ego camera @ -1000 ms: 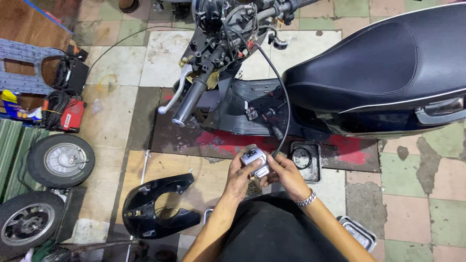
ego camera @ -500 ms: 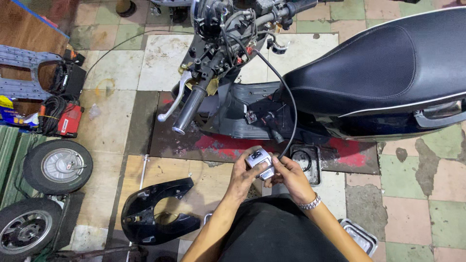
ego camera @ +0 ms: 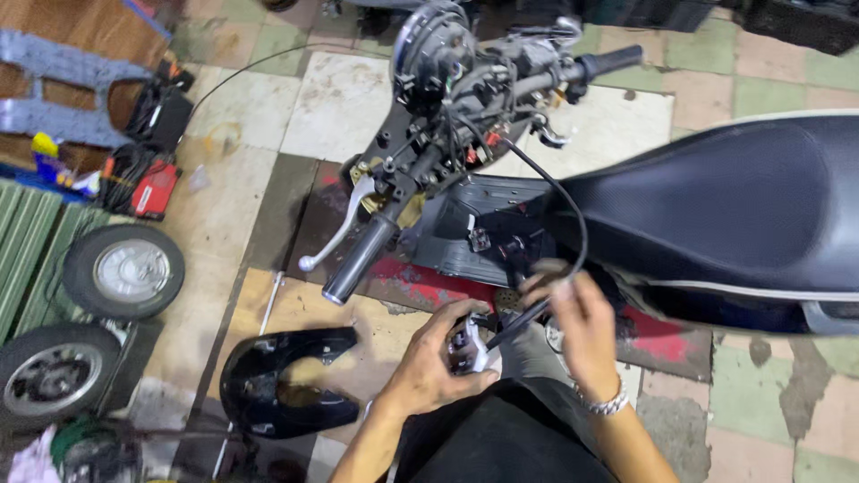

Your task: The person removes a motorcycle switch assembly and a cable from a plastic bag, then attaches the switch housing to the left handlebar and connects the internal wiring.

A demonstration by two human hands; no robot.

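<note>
My left hand (ego camera: 434, 358) grips a small white and black instrument gauge unit (ego camera: 470, 344) low in the frame, just above my lap. My right hand (ego camera: 580, 331), with a metal bracelet at the wrist, pinches the end of a black cable (ego camera: 573, 224) that loops up to the scooter's stripped handlebar assembly (ego camera: 456, 107). The cable end sits right beside the gauge unit. The scooter's black seat (ego camera: 716, 206) fills the right side.
A black plastic cover panel (ego camera: 277, 385) lies on the floor at my left. Two small wheels (ego camera: 125, 268) rest at the left edge beside a red tool box (ego camera: 154, 190) and green corrugated sheets. The left grip and brake lever (ego camera: 344, 255) jut toward me.
The view has moved in closer and tilted. My right hand left the gauge unit and now holds the black cable end; my left hand alone keeps the unit.
</note>
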